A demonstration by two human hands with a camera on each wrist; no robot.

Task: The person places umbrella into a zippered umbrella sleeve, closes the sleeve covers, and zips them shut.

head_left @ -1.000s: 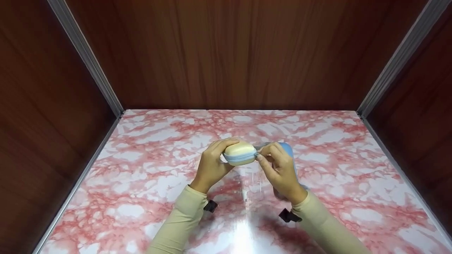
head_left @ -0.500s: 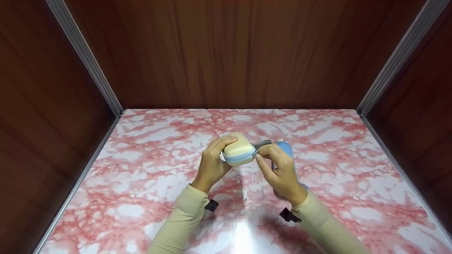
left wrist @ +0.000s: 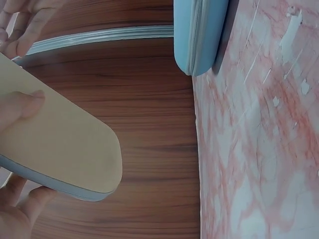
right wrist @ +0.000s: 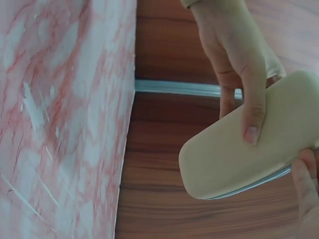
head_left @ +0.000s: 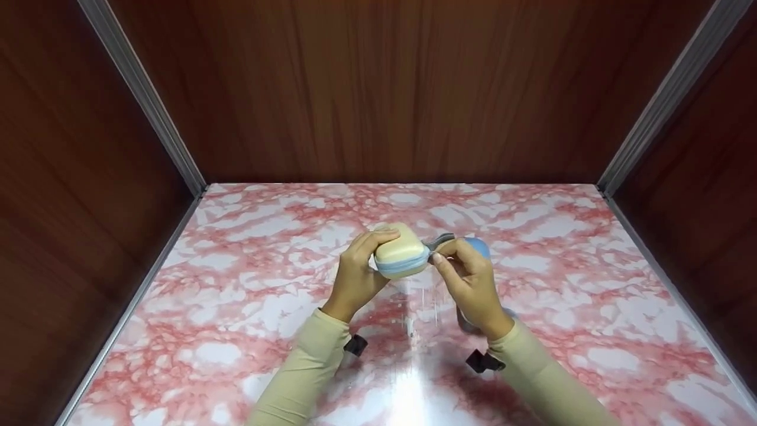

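Note:
My left hand (head_left: 356,272) grips a pale yellow zip case (head_left: 401,244) with a light blue zip band, held above the table. In the right wrist view, the left thumb lies flat across the yellow face of the case (right wrist: 239,157), which looks closed. At the right end of the zip band, the thumb and forefinger of my right hand (head_left: 475,287) pinch the zip pull, mostly hidden by the fingertips. Behind that hand, a blue zip case (head_left: 478,246) is on the table, largely covered in the head view; its zipped side (left wrist: 199,35) shows in the left wrist view.
A grey strap (head_left: 440,239) shows between the yellow case and the right hand; what it belongs to, I cannot tell. The red and white marbled tabletop (head_left: 236,319) is enclosed by dark wood panels (head_left: 378,94) with metal corner strips (head_left: 151,94).
The yellow case has tilted, so more of its upper face and the grey strap show. My right hand stays at the zip band's end, its fingertips moved slightly.

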